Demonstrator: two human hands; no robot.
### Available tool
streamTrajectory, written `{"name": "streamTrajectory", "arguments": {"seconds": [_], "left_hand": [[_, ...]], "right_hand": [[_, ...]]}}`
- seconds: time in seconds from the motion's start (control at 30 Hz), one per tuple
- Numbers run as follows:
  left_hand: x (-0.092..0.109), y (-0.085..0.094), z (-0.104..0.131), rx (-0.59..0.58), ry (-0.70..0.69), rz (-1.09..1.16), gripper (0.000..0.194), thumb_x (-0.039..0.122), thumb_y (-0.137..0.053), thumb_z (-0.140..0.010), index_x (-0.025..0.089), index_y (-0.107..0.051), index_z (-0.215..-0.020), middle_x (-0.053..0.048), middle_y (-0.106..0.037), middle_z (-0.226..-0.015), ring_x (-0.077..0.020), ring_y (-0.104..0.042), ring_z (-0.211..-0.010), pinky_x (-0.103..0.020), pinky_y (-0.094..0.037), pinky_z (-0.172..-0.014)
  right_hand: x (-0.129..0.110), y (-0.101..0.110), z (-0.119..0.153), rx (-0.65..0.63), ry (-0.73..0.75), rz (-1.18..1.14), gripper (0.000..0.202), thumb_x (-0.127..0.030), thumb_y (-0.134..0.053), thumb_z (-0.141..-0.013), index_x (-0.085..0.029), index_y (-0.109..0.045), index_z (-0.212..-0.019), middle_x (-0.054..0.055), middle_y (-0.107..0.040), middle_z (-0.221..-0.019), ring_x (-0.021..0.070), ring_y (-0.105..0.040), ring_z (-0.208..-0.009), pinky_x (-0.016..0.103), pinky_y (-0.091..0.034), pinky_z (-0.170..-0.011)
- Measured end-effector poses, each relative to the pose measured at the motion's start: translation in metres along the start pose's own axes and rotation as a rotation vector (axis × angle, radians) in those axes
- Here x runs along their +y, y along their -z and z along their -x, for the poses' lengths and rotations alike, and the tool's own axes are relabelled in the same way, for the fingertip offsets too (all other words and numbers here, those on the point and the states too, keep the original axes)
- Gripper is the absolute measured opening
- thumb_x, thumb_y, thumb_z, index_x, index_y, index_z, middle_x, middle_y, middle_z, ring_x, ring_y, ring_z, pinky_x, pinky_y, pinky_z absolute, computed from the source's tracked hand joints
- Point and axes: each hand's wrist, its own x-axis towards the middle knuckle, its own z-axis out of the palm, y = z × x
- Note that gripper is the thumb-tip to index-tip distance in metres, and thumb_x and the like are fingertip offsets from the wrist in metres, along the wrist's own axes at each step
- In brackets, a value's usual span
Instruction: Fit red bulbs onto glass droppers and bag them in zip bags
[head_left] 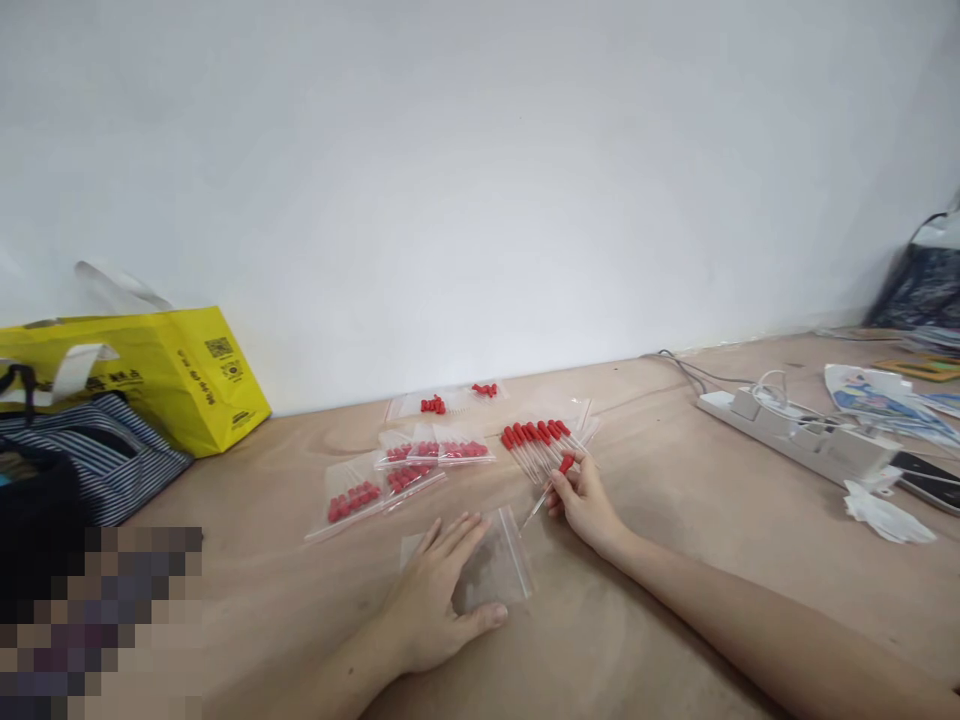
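Between the fingers of my right hand (583, 503) is a dropper (566, 464) with a red rubber bulb and a thin clear tube. Its tip slants down to the left, close to the zip edge of a clear zip bag (491, 568). My left hand (442, 590) lies on that bag with fingers spread, pressing it to the table. Just beyond my right hand, a row of loose red-bulbed droppers (531, 434) rests with bulbs pointing away. Farther left are several zip bags (354, 500) with red-bulbed droppers in them.
Two more bags with red pieces (433, 404) lie near the wall. At left stand a yellow bag (217, 380) and a striped bag (124, 455). To the right are a white power strip (780, 435) with cables, a crumpled tissue (889, 515), a phone (930, 480) and printed sheets (885, 400).
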Motion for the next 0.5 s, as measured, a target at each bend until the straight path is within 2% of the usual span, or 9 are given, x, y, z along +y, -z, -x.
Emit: {"name": "streamTrajectory", "arguments": {"seconds": [0.27, 0.4, 0.5], "left_hand": [[0.002, 0.001, 0.000, 0.008, 0.001, 0.024, 0.077, 0.059, -0.047, -0.072, 0.019, -0.024, -0.134, -0.009, -0.027, -0.139, -0.0272, -0.024, -0.127, -0.051, -0.013, -0.105], [0.003, 0.002, -0.001, 0.000, 0.024, 0.033, 0.077, 0.056, -0.050, -0.072, 0.019, -0.024, -0.134, -0.008, -0.027, -0.139, -0.0272, -0.024, -0.127, -0.050, -0.013, -0.105], [0.003, 0.003, -0.009, 0.010, 0.028, 0.037, 0.076, 0.052, -0.052, -0.073, 0.018, -0.023, -0.134, -0.008, -0.028, -0.139, -0.0259, -0.023, -0.127, -0.049, -0.013, -0.105]], "right_hand": [[-0.003, -0.006, 0.006, -0.046, -0.018, -0.023, 0.053, -0.054, -0.056, -0.065, -0.022, -0.027, -0.096, -0.007, -0.053, -0.061, 0.0094, -0.050, -0.044, 0.024, -0.043, -0.042], [-0.009, -0.008, 0.012, -0.092, -0.102, -0.112, 0.056, -0.058, -0.058, -0.061, -0.022, -0.029, -0.093, -0.005, -0.056, -0.062, 0.0105, -0.053, -0.048, 0.026, -0.046, -0.047], [-0.014, -0.007, 0.015, -0.183, -0.163, -0.130, 0.053, -0.060, -0.057, -0.061, -0.021, -0.034, -0.089, -0.003, -0.057, -0.066, 0.0109, -0.055, -0.052, 0.026, -0.044, -0.049]]}}
